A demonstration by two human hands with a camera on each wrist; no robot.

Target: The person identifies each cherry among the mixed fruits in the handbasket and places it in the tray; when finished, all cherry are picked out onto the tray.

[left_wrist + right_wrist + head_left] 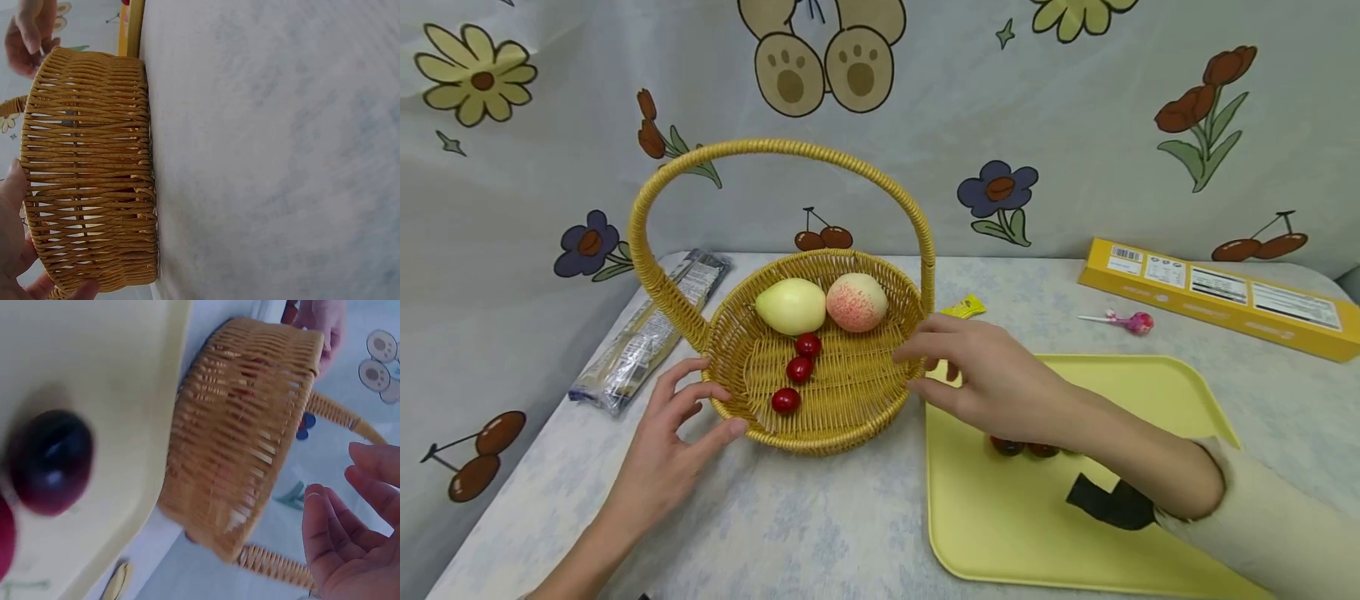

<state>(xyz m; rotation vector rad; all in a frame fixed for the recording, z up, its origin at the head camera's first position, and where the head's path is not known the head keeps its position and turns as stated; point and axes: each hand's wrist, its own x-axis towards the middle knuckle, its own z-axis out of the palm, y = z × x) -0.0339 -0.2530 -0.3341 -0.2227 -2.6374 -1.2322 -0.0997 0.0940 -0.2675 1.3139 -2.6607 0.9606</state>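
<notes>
Gripping with left hand (666, 446) an upright wicker basket (846, 375), mouth-up, spanned left to right by its handle (778, 147), with right hand (981, 375) loosely spread nearby.

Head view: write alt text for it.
A wicker basket contains a pear, a peach and three small red fruits. A person's left hand holds its left rim; the right hand hovers by the opposite edge. A yellow tray lies at right.
</notes>
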